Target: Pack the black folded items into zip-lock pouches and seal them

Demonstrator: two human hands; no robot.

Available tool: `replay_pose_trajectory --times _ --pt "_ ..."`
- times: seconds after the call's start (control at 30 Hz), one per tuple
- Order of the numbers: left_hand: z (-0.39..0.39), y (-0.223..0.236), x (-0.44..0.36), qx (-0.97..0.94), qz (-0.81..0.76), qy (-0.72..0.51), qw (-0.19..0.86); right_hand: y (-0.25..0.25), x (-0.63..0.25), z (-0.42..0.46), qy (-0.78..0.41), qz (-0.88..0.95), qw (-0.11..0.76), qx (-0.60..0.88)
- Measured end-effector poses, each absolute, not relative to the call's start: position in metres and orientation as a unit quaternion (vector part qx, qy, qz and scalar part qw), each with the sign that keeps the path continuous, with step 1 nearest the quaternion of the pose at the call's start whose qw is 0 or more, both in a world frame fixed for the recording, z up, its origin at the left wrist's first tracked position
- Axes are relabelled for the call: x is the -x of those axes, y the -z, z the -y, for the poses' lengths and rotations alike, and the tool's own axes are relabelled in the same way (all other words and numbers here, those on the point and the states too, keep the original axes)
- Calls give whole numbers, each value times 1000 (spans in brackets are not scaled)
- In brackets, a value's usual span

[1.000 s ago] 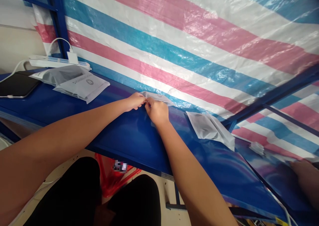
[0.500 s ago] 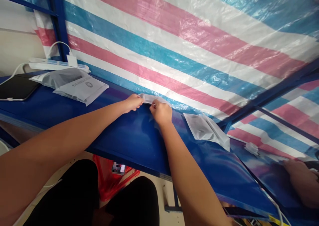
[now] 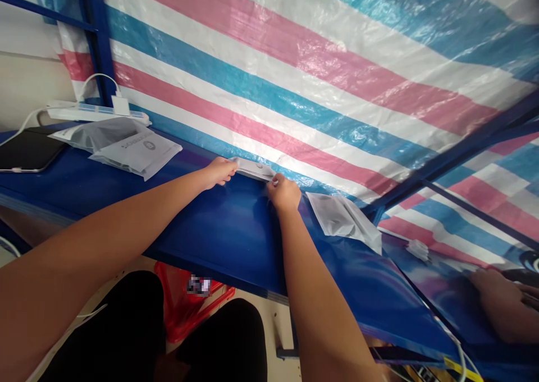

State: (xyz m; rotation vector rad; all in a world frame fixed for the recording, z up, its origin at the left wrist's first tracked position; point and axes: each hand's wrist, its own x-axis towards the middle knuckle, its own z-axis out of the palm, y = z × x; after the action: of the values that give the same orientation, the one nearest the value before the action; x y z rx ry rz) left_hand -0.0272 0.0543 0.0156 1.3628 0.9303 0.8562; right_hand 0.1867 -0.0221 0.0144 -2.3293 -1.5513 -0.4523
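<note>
A pale plastic bag (image 3: 256,169) stretches between my two hands at the back of the blue table, close to the striped sheet. Its left end is pinched in my left hand (image 3: 220,172), fingers closed. On its right end, my right hand (image 3: 284,192) is closed as well, thumb against the fingers. The bag bears a small dark mark, and what it contains cannot be made out. Just right of my right hand lies a frosted zip bag (image 3: 343,218) on the table.
To the left, printed frosted bags (image 3: 137,152) lie before a white power strip (image 3: 90,113) and a black tablet (image 3: 29,149). A striped plastic sheet (image 3: 236,90) hangs behind the blue table (image 3: 227,230). Another person's hand (image 3: 494,298) is at far right. Below stands a red stool (image 3: 177,309).
My right hand has slid right along the bag, away from my left hand, so more of the bag shows between them. My left hand has shifted slightly left.
</note>
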Motion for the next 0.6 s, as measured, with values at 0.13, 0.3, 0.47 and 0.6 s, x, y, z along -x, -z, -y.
replay_pose_trajectory --times 0.13,0.3,0.47,0.6 --pt "-62 -17 35 -565 -388 -398 610 -15 -199 24 153 519 172 823" --pt "-67 -18 42 -563 -395 -395 609 -12 -207 23 149 523 200 815" --pt "-67 -16 42 -561 -416 -398 596 -7 -212 22 98 550 284 779" --pt "-67 -14 40 -565 -452 -383 575 -2 -213 16 -68 518 442 730"
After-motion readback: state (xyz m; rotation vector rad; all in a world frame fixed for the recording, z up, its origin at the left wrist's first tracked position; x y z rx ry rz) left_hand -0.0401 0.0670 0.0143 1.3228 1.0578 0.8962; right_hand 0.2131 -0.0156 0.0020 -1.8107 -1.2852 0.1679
